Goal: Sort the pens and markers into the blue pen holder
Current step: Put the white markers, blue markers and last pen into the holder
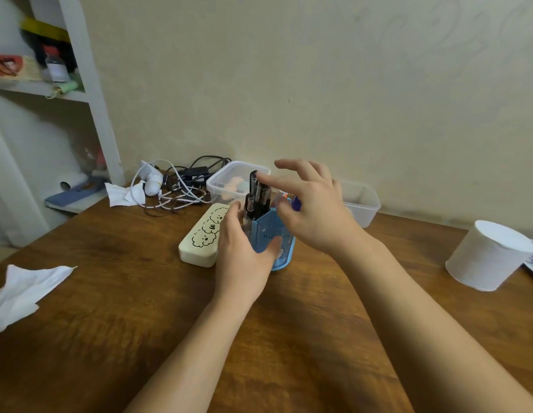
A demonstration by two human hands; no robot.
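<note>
The blue pen holder (269,231) stands upright on the wooden table (110,293), just past its middle. Several black pens (256,193) stick up out of its left compartment. My left hand (241,248) wraps around the holder's left and front side and grips it. Just above the holder's right half hovers my right hand (310,204), fingers spread, with the index fingertip touching the top of the tallest black pen. A purple-capped marker (295,203) and an orange tip show behind that hand, inside the holder; whether the hand grips them is hidden.
A cream pencil case (199,236) with cartoon drawings lies right beside the holder's left side. Two clear plastic boxes (229,180) (360,204) sit behind it, with tangled cables (176,186) at the back left. Crumpled tissues (24,290) lie at left, a tissue roll (488,254) at right.
</note>
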